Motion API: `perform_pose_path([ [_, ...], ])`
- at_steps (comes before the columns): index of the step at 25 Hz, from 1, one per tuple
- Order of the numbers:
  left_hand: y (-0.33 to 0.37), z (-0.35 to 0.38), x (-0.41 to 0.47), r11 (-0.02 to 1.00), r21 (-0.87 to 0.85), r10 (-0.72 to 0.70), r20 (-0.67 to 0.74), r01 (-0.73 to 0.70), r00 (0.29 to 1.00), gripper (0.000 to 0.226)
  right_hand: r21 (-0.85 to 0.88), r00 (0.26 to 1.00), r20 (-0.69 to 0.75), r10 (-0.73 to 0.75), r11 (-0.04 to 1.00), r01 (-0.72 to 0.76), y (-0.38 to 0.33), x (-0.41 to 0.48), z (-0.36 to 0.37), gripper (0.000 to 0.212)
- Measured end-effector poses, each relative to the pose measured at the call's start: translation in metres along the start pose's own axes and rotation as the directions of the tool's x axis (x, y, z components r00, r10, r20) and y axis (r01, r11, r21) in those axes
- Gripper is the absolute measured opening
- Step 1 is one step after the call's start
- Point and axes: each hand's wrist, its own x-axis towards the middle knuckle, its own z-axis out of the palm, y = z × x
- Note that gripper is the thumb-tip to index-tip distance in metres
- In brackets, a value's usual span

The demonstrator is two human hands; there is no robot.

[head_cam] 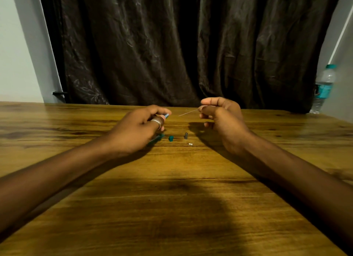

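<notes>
My left hand (141,127), with a silver ring on one finger, grips a small light-blue tube (166,115) whose tip pokes out past the fingertips. My right hand (219,118) pinches the end of a thin metal wire (188,112) that points left toward the tube tip, a short gap apart. Both hands hover just above the wooden table (172,198). Below them lie a teal pen barrel (157,138), partly hidden under my left hand, a small teal cap (171,138), a small dark grey cylinder (185,135) and a tiny white piece (190,144).
A dark brown curtain (181,45) hangs behind the table's far edge. A clear water bottle (323,88) with a teal label and cap stands at the far right corner. Pale walls flank the curtain.
</notes>
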Motion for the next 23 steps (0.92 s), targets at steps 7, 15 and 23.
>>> perform_pose_path([
  [7,-0.011,0.010,-0.001,0.885,-0.389,-0.205,0.165,0.254,0.965,0.023,-0.021,0.997,0.058,-0.055,0.998,0.057,-0.005,-0.004,0.002,0.021],
  [15,-0.015,0.007,0.001,0.857,-0.420,-0.230,0.207,0.299,0.951,0.022,-0.070,0.990,0.118,-0.073,0.994,0.081,-0.006,-0.009,0.006,0.023],
  [23,-0.018,0.008,0.002,0.846,-0.442,-0.225,0.210,0.298,0.951,0.021,-0.072,0.988,0.139,-0.063,0.995,0.073,-0.005,-0.009,0.007,0.024],
])
